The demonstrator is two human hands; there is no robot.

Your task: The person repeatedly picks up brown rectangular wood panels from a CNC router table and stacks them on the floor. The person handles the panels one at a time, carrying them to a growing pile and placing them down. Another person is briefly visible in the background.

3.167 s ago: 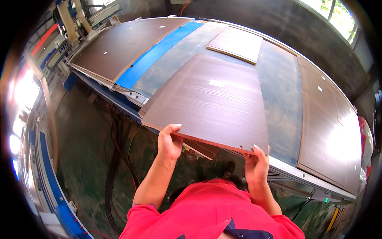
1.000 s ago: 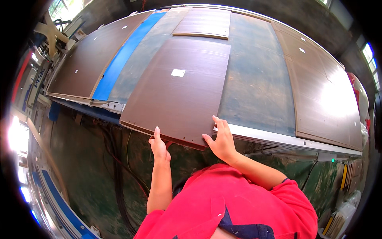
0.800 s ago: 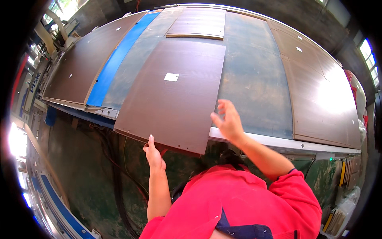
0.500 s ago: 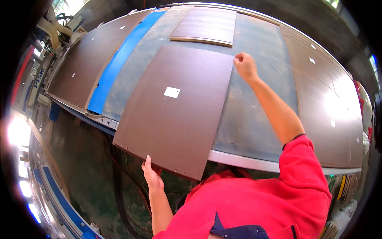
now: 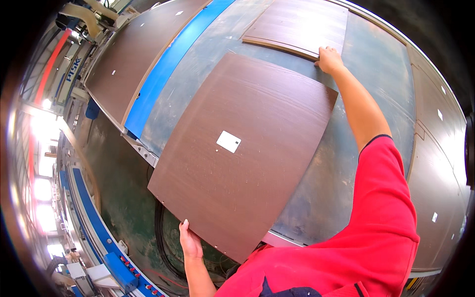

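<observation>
A large brown board (image 5: pixel 247 178) lies tilted across the table, its near end sticking out past the front edge. A white label (image 5: pixel 228 141) sits on its face, and small holes show along the near edge. My left hand (image 5: pixel 190 241) grips that near edge from below, thumb up at the rim. At the far side, my right hand (image 5: pixel 329 59) is closed on the near right corner of a smaller brown board (image 5: pixel 297 24), fingers on top. This second board seems to rest on others, with a paler edge below it.
A blue strip (image 5: pixel 173 59) runs along a labelled brown panel (image 5: pixel 143 54) on the left. More brown panels (image 5: pixel 440 163) with white labels lie at the right. The grey table surface (image 5: pixel 381 74) is scuffed. Blue and white machinery (image 5: pixel 118 270) stands at the lower left.
My right hand has left the large board's far right corner and reached farther to the smaller board's corner. The large board now lies more slanted. My left hand stays at its near edge.
</observation>
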